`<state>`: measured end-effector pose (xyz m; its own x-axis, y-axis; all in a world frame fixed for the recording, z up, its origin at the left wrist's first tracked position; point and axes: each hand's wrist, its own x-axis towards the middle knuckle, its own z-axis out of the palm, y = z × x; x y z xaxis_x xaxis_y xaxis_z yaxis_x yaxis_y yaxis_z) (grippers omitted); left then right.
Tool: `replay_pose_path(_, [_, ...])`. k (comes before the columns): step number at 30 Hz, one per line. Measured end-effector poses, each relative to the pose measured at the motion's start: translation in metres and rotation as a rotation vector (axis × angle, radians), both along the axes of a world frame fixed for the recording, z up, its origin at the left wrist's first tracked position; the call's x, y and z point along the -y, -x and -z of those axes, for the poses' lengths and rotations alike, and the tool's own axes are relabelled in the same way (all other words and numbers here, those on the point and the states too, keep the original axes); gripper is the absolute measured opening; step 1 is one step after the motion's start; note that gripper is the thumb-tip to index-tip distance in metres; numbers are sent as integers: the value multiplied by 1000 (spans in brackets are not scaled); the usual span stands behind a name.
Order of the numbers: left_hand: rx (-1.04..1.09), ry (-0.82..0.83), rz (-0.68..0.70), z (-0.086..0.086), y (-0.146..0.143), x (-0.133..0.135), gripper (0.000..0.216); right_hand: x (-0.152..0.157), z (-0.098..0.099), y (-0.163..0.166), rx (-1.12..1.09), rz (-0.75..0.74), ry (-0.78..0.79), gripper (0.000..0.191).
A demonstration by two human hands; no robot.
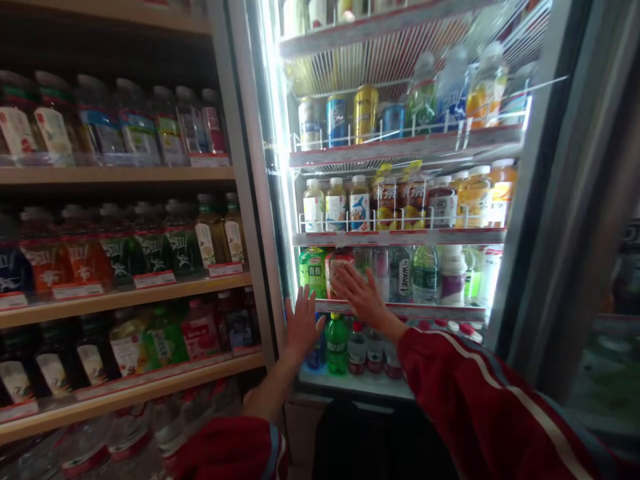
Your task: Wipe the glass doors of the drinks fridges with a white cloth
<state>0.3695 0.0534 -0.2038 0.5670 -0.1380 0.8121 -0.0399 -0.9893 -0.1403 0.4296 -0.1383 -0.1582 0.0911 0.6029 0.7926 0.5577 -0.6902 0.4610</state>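
My right hand (361, 291) reaches into a lit drinks fridge with its fingers stretched out, in front of a red-labelled drink (336, 261) on the fourth shelf; whether it touches the drink I cannot tell. Just left of that drink stands a green bottle (313, 270). My left hand (303, 325) is raised with fingers spread near the fridge's left edge, below the green bottle, holding nothing. Beneath the hands, a green soda bottle (337, 347) stands on the bottom shelf beside several red-capped bottles (357, 350).
Wooden shelves (150, 283) packed with bottles line the left side. White wire rails (410, 220) front the upper fridge shelves, which hold bottles and cans (365, 115). A dark door frame (565, 220) stands at the right.
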Motion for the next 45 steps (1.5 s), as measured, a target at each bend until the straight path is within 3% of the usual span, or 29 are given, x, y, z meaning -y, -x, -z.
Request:
replay_pose_path(3, [-4, -14, 24, -3, -3, 10, 56, 9, -11, 1, -25, -3, -53, 52])
replay_pose_path(10, [-6, -50, 73, -11, -6, 32, 57, 31, 26, 8, -47, -17, 145, 54])
replay_pose_path(12, [-9, -58, 92, -14, -7, 38, 57, 40, 23, 5, -22, -15, 148, 53])
replay_pose_path(18, [-19, -67, 141, -19, -12, 62, 59, 65, 2, -1, -11, 52, -54, 45])
replay_pose_path(24, [-15, -89, 215, -19, -14, 84, 59, 87, 39, 10, 5, 88, -8, 44])
replay_pose_path(26, [-14, -99, 237, -19, -15, 92, 58, 94, 44, 12, -5, 89, -1, 44])
replay_pose_path(33, [-51, -130, 284, -21, -18, 121, 62, 115, 12, 3, -25, 159, -214, 48])
replay_pose_path(35, [-74, -138, 295, -19, -18, 128, 63, 121, 19, 4, -22, 167, -214, 48])
replay_pose_path(41, [-90, -192, 353, -11, -17, 144, 60, 142, 67, 16, -7, 148, -117, 42])
replay_pose_path(43, [-95, -214, 372, -11, -18, 151, 59, 150, 68, 16, -14, 159, -115, 43])
replay_pose_path(45, [-103, -228, 385, -12, -18, 159, 58, 160, 55, 13, -15, 185, -160, 44])
